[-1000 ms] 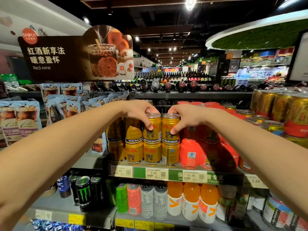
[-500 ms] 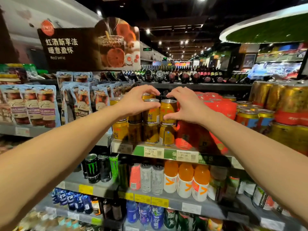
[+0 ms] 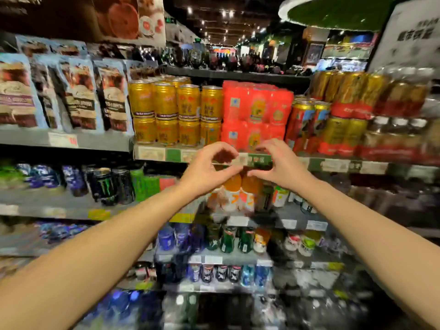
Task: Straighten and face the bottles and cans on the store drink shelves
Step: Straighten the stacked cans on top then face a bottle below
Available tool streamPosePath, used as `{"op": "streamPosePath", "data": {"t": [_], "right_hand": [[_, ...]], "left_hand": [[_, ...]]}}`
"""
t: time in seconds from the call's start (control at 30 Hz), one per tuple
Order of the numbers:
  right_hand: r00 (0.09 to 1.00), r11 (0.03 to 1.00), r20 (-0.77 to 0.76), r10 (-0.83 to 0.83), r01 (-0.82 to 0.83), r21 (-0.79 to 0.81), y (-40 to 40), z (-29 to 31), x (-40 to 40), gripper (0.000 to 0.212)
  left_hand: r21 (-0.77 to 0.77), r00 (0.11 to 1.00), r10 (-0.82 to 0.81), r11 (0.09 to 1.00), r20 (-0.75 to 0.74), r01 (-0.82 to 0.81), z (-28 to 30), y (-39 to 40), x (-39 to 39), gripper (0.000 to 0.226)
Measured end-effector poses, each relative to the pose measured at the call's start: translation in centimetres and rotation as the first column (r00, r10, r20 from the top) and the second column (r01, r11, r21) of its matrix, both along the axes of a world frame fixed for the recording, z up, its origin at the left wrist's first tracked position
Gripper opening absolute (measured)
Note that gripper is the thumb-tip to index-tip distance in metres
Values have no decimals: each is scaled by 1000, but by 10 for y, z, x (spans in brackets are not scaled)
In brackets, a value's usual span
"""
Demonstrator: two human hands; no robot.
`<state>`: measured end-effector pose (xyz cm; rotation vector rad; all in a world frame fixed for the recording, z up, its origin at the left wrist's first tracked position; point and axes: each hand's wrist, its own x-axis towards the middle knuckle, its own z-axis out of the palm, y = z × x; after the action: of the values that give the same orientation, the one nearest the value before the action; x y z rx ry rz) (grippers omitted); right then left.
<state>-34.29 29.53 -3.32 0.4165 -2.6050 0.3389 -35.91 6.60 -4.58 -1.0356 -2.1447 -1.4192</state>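
Gold Red Bull cans [image 3: 176,113] stand in two stacked rows on the upper drink shelf [image 3: 152,153], labels facing out. My left hand [image 3: 209,170] and my right hand [image 3: 278,167] hover side by side below them, in front of the shelf's price strip. Both hands are curved into a loose C, thumbs apart from the fingers, and hold nothing. Just beneath them, orange-capped bottles [image 3: 232,194] stand on the shelf below; my hands cover their tops. The whole view is blurred by motion.
Red shrink-wrapped packs [image 3: 254,110] sit right of the gold cans, with gold-and-red cans [image 3: 340,110] beyond. Drink pouches [image 3: 78,96] hang at the left. Black Monster cans [image 3: 104,184] and green cans stand left of the orange bottles. Lower shelves hold several small bottles.
Both hands have let go of the top gold cans and dropped to the shelf edge above the orange bottles. The view has pulled back and tilted down.
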Motion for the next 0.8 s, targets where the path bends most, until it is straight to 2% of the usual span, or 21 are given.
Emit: {"op": "streamPosePath", "data": {"t": [0.1,0.23,0.43,0.5,0.57,0.63,0.7,0.8], "right_hand": [[993,998,101,-62,64,-21,12,-31,33,73],[968,985,215,-130,151,-80,34,-70,68,69],[934,943,318,-163,242,-228,79,-134,103,58],[905,922,386,-178,291,-257,98,-162,108,53],[881,891,439,-175,332,-310,119,-194,111,49],[847,831,508,-156,391,-396,140,-230,108,45],[807,803,575,-134,429,-414,159,-264,103,43],[773,775,625,-109,460,-434,185,-324,87,46]], "left_hand": [[25,987,-17,1000,160,13,-49,13,24,22],[-50,951,-60,996,304,79,-102,35,49,21],[-13,826,-94,992,555,122,-172,87,74,31],[-26,785,-70,994,616,109,-194,113,78,25],[-41,764,-32,996,644,76,-219,141,79,21],[-61,781,10,998,624,35,-247,167,79,24],[-99,789,55,995,612,7,-278,196,76,24],[-131,732,109,991,673,-26,-326,234,61,25]]}}
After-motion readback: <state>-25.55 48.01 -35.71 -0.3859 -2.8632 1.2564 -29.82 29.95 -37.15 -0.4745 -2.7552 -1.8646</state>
